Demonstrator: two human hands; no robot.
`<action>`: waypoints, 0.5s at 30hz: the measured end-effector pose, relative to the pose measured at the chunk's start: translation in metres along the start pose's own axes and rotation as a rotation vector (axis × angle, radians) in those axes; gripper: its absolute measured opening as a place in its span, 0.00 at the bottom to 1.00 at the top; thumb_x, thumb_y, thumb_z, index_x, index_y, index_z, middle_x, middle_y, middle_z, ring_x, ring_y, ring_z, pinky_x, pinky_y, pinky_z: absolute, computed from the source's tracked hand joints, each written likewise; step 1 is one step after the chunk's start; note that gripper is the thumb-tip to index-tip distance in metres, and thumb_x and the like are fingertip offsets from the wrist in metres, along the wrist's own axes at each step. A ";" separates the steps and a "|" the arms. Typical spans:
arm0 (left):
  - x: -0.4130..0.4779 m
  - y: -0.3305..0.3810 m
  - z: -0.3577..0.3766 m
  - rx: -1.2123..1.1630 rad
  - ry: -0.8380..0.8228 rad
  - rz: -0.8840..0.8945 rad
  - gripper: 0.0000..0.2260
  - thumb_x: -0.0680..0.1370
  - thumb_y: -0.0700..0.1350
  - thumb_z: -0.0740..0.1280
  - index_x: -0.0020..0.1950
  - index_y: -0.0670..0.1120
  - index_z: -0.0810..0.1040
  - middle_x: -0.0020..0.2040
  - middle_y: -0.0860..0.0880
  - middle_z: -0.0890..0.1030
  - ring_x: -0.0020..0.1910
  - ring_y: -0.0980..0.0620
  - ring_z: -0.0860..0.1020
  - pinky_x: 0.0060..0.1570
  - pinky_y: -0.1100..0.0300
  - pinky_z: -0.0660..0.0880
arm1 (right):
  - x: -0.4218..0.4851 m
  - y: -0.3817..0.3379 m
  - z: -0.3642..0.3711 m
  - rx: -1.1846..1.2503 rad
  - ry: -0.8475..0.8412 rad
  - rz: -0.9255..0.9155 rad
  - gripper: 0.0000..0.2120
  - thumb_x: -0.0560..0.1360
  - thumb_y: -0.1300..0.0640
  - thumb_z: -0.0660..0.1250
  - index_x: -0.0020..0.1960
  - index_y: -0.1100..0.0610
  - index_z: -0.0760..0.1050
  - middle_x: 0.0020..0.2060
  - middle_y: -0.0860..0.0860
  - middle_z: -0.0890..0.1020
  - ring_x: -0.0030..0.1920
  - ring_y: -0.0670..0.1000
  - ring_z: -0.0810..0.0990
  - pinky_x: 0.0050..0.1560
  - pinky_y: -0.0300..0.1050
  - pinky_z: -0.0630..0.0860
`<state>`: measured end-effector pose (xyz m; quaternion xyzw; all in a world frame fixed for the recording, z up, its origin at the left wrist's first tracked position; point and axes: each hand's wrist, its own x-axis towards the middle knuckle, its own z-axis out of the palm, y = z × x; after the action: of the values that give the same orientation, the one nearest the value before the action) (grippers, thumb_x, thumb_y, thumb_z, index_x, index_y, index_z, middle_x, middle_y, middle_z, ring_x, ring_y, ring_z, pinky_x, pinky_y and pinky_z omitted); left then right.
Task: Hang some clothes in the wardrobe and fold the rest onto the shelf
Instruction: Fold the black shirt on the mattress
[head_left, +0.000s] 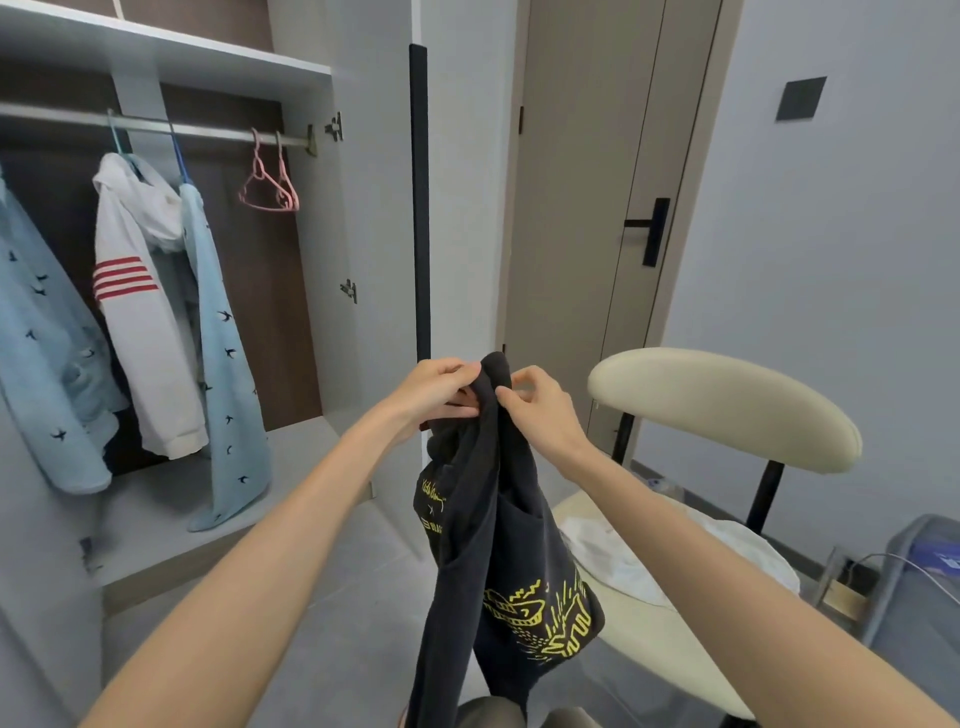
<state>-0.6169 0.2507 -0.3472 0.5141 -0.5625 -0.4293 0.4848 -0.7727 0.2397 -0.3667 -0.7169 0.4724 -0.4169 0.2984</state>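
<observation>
Pale grey walls and a beige room door (587, 208) frame an open wardrobe (332, 218), whose rail (208, 129) carries a white hoodie with red sleeve stripes (140, 338) between two light blue bird-print shirts (223, 364), with a pair of empty pink hangers (270, 187) near its right end. In front of the wardrobe's open door edge (420, 208), held up in mid-air, hangs a black T-shirt with yellow print (498, 545). The left hand (441, 387) and the right hand (535, 402) sit close together at its top, each pinching a bunched fold of cloth between thumb and fingers. It looks light and limp – soft jersey that sags and twists under its own weight, so it likely needs a grip at both shoulder seams, or at the collar, to open out flat for a hanger or a fold. Just to the right stands a cream chair (727, 405) with a white garment (649, 561) heaped on its seat, near the shirt's hem. The hanging clothes crowd the rail's left side – the free hangers look like the easier reach.
</observation>
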 end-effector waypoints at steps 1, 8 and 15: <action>0.001 0.000 -0.001 0.025 -0.003 0.009 0.10 0.81 0.46 0.62 0.48 0.42 0.78 0.43 0.44 0.79 0.40 0.53 0.80 0.40 0.66 0.79 | -0.001 0.001 -0.001 0.041 -0.028 0.003 0.07 0.78 0.53 0.62 0.54 0.53 0.70 0.49 0.49 0.79 0.55 0.50 0.77 0.58 0.49 0.75; 0.003 0.005 -0.001 0.300 -0.043 0.106 0.11 0.81 0.51 0.60 0.50 0.48 0.79 0.46 0.52 0.81 0.46 0.59 0.78 0.40 0.70 0.71 | -0.007 0.008 -0.004 0.078 -0.024 -0.084 0.14 0.73 0.57 0.71 0.54 0.53 0.69 0.42 0.45 0.81 0.45 0.43 0.81 0.49 0.42 0.79; 0.011 -0.006 -0.004 0.107 0.245 0.170 0.15 0.78 0.49 0.66 0.63 0.50 0.71 0.53 0.54 0.78 0.55 0.55 0.76 0.42 0.73 0.69 | 0.012 0.005 -0.025 0.315 0.057 0.017 0.13 0.79 0.64 0.61 0.63 0.60 0.72 0.56 0.54 0.79 0.57 0.52 0.78 0.59 0.47 0.77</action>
<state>-0.6121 0.2395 -0.3511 0.5383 -0.5626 -0.2902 0.5563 -0.7940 0.2255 -0.3555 -0.6453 0.4156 -0.5033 0.3971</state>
